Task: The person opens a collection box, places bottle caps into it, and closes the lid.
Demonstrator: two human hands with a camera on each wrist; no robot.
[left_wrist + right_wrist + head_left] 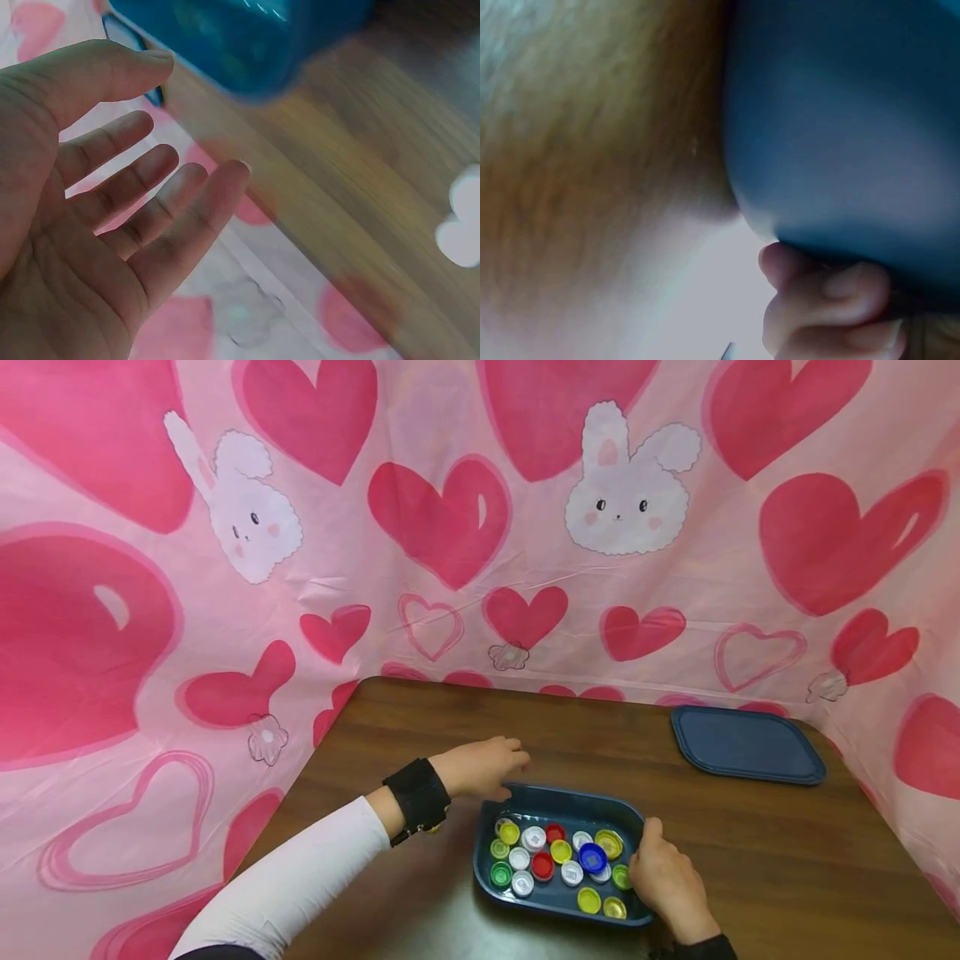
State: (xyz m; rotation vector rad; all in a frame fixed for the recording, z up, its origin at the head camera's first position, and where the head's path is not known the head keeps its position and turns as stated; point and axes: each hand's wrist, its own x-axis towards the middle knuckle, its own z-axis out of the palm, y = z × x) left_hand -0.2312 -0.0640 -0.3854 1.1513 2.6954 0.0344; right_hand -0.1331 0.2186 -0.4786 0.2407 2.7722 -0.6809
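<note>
A dark blue tray (pixel 562 908) holds several round plastic bottle caps in yellow, green, white, red and blue, spread over its floor. The blue cap (pixel 592 858) appears to overlap a white one. At the tray's right end, my right hand (pixel 670 881) grips the rim; the right wrist view shows its fingers (pixel 840 300) curled against the tray's outside. My left hand (pixel 480 768) is held by the far left corner, palm facing the tray. Its fingers (pixel 199 214) are spread and loosely bent, with nothing between them and the thumb.
A flat dark blue lid or tray (pixel 750 745) lies at the back right of the brown wooden table (pixel 450 718). Pink cloth (pixel 450 635) with hearts and rabbits hangs around the table. A small yellow thing (pixel 433 829) shows beside the left wrist. Two white blurs at the left wrist view's right edge are unclear.
</note>
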